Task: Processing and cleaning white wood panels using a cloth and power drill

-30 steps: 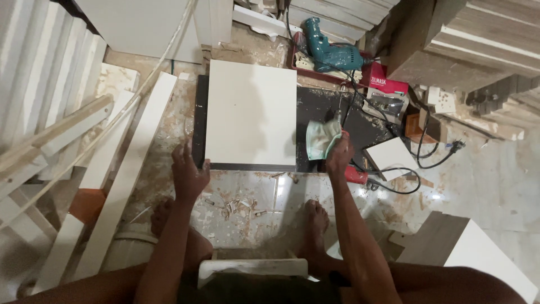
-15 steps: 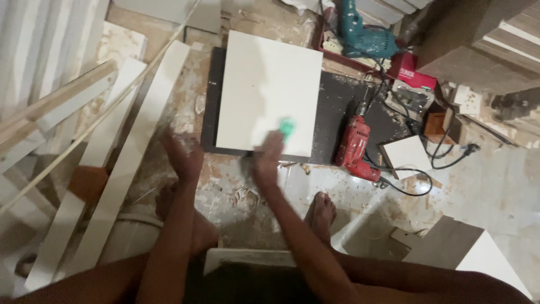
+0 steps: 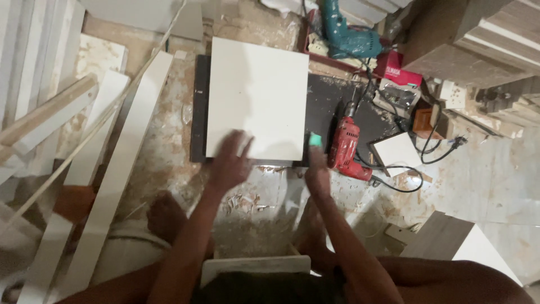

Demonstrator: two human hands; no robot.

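- Loose white slats (image 3: pixel 121 169) lean at nine o'clock, untouched.
- Left hand (image 3: pixel 229 163), fingers spread and released, lies flat on the white panel's (image 3: pixel 256 95) near edge; the panel sits on a dark board (image 3: pixel 329 107).
- Right hand (image 3: pixel 316 163) pinches a small green piece (image 3: pixel 315 139) at the panel's four-o'clock corner.
- Looks like steadying and marking; next needs a firm press.
- Red drill (image 3: pixel 346 146) lies at three o'clock.

Red drill (image 3: pixel 347 147), teal drill (image 3: pixel 349 38)
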